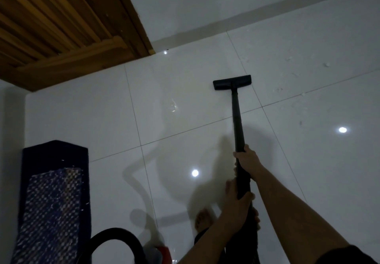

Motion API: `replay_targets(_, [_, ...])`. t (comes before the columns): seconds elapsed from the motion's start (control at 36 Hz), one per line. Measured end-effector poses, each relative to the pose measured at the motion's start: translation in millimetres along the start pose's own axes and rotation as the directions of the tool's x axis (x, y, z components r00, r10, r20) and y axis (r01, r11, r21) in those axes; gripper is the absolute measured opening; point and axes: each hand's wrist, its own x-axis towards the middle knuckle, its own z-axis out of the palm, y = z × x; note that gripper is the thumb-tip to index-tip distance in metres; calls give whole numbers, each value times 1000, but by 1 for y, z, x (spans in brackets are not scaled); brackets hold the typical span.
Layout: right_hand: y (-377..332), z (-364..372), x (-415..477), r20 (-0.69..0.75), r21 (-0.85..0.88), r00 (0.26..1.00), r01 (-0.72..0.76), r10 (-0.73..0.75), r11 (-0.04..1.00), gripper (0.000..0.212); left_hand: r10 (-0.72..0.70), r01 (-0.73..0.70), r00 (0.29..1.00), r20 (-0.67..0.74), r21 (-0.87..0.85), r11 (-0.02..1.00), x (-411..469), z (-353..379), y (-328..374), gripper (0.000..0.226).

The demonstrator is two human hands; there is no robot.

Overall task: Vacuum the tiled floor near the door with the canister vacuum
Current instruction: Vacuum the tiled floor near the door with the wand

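A black vacuum wand (236,119) runs from my hands down to a flat black floor nozzle (232,81) resting on the glossy white tiled floor (185,103). My right hand (247,158) grips the wand higher up its length. Lower and nearer to me, my left hand (238,206) wraps around the wand's thicker end. The black hose (115,241) loops at the bottom left beside a red and grey part of the canister (162,252). The wooden door (61,23) fills the top left, its bottom edge meeting the tiles.
A dark blue patterned mat (53,208) lies at the left. Small white crumbs (327,64) are scattered on the tiles at the upper right, near the grey skirting (246,17) of the wall. My bare foot (202,220) stands beneath my left arm.
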Motion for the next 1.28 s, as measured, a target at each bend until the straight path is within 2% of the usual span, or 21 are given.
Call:
replay_targets(0.19, [-18,-6,12,6,36,1000,-14,14,999,45,5,-5,1000,-4,24,1000,16,2,15,58])
replay_targets(0.44, [-50,-18,37,-6,30,1000,-7,7,1000,42,29,-29,1000,-7,43,999,41,10,52,50])
replay_targets(0.69, [-75,-29,67,-33,25,999,7,-6,1000,44,-18,18,1000,3,-17,1000,72,16,79,62])
replay_targets(0.83, [-88,-39,82,-38,46,999,37,-35,998,34,17,-17,1000,9,43,999,86,20,97,62])
replay_targets(1.19, [-111,-55,122,-57,21,996,74,-73,997,47,16,-16,1000,5,98,995,130,24,125,60])
replay_targets(1.28, [-118,-57,132,-47,13,995,91,-90,996,43,24,-25,1000,8,95,995,140,23,133,59])
